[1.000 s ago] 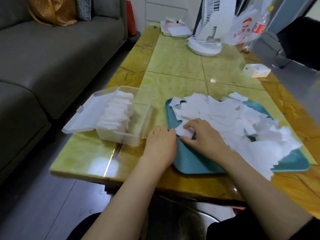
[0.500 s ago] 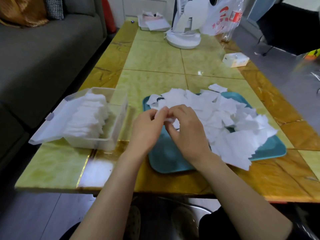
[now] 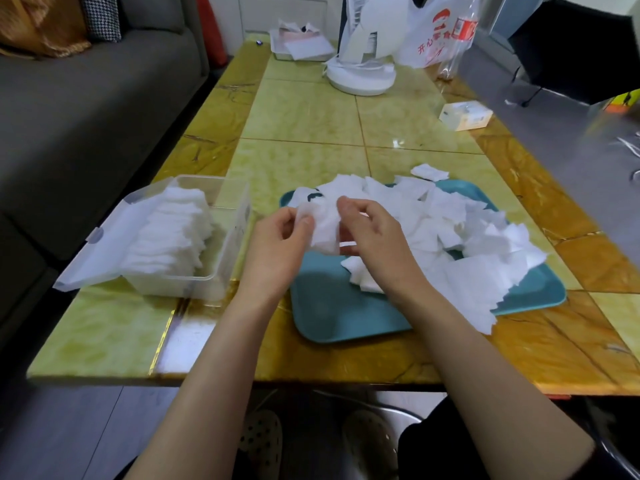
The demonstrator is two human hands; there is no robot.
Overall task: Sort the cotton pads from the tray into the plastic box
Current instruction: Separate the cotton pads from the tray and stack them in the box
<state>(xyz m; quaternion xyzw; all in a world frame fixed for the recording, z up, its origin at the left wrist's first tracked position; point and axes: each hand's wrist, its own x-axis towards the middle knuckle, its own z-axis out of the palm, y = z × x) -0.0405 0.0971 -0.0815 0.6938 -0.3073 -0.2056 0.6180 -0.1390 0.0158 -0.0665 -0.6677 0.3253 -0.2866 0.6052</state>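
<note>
Cotton pads (image 3: 446,216) lie heaped loosely over the right and far parts of the teal tray (image 3: 329,313), at the centre right of the frame, with one stray pad (image 3: 429,172) on the table (image 3: 304,116) just beyond the tray's far edge. Above the tray's near-left part, both hands meet on a held pad (image 3: 323,232): the left hand (image 3: 273,251) pinches its left edge between thumb and curled fingers, and the right hand (image 3: 377,244) pinches its right side with curled fingertips. Left of the tray stands the clear plastic box (image 3: 225,261), its lid (image 3: 100,247) hinged open toward the left, holding a neat row of pads (image 3: 169,233) set on edge. A white fan base (image 3: 362,79) and a small carton (image 3: 465,114) sit farther up the table.
</note>
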